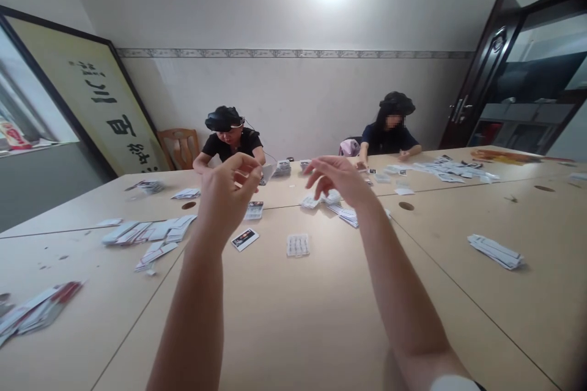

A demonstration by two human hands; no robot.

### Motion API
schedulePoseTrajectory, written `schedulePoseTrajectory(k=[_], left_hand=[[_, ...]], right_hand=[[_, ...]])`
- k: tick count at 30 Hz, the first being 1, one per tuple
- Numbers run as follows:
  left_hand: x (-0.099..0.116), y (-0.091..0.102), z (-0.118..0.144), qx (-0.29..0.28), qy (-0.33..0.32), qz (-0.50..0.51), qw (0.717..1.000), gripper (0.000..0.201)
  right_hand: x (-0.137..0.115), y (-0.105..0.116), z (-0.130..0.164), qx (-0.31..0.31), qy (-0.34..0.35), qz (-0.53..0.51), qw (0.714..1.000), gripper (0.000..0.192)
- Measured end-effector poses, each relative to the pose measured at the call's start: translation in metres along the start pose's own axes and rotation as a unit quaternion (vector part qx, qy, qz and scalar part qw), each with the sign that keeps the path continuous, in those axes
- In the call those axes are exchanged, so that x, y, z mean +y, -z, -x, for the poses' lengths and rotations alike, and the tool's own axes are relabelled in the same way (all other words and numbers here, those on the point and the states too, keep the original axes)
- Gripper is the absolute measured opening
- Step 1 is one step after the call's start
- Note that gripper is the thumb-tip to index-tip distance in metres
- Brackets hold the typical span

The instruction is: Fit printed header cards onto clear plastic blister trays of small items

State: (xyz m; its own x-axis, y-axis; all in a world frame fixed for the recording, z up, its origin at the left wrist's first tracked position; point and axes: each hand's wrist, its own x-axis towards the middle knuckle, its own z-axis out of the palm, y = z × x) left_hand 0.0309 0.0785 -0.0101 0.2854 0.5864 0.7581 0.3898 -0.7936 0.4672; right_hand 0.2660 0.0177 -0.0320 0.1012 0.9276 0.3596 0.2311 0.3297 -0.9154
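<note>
My left hand (228, 192) is raised above the table, fingers pinched on a small clear packet (266, 173) at its fingertips. Held up beside it, my right hand (337, 178) has its fingers spread and curled with nothing in them, just above a few small packets (321, 200). On the beige table (293, 311) below lie a printed card (244, 239) and a clear blister strip (298, 245).
Stacks of white cards lie at the left (147, 232), near left edge (39, 311) and right (496, 250). Across the table two people sit, one in black (229, 140) and one in dark blue (389, 134), each with cards before them. A wooden chair (178, 148) stands behind.
</note>
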Motion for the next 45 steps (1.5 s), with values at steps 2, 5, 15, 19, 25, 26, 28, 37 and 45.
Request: schedulePoseTrajectory(k=[2,5,15,19,25,26,28,37,45], left_hand=[[0.004,-0.003,0.002,-0.008,-0.009,0.015,1.000,0.009],[0.012,-0.006,0.006,-0.020,-0.043,0.015,0.999,0.008],[0.023,-0.014,0.013,-0.060,-0.125,-0.017,0.990,0.012],[0.029,-0.004,0.017,-0.051,-0.137,-0.002,0.989,0.012],[0.019,0.010,0.010,-0.002,-0.052,0.015,0.999,0.013],[0.016,0.009,0.008,-0.010,-0.033,0.007,0.999,0.015],[0.007,0.002,0.003,-0.073,0.008,-0.023,0.997,0.020],[-0.059,-0.092,0.008,-0.546,0.122,-0.111,0.822,0.074],[-0.096,-0.134,0.025,-0.621,0.129,-0.161,0.756,0.092]], right_hand=[[-0.006,-0.029,0.002,-0.052,0.024,-0.042,0.997,0.051],[-0.006,-0.055,0.002,-0.054,0.016,-0.092,0.994,0.055],[-0.009,-0.058,0.007,-0.002,0.012,-0.198,0.980,0.038],[-0.011,-0.057,0.009,0.031,0.014,-0.213,0.976,0.022],[-0.009,-0.055,0.005,0.112,0.031,-0.191,0.975,0.016],[-0.009,-0.054,0.004,0.120,0.036,-0.187,0.974,0.017],[-0.010,-0.052,0.005,0.135,0.050,-0.178,0.973,0.019],[-0.020,-0.040,0.016,0.193,0.148,-0.128,0.961,0.015],[-0.036,-0.048,0.040,0.201,0.228,-0.093,0.948,0.008]])
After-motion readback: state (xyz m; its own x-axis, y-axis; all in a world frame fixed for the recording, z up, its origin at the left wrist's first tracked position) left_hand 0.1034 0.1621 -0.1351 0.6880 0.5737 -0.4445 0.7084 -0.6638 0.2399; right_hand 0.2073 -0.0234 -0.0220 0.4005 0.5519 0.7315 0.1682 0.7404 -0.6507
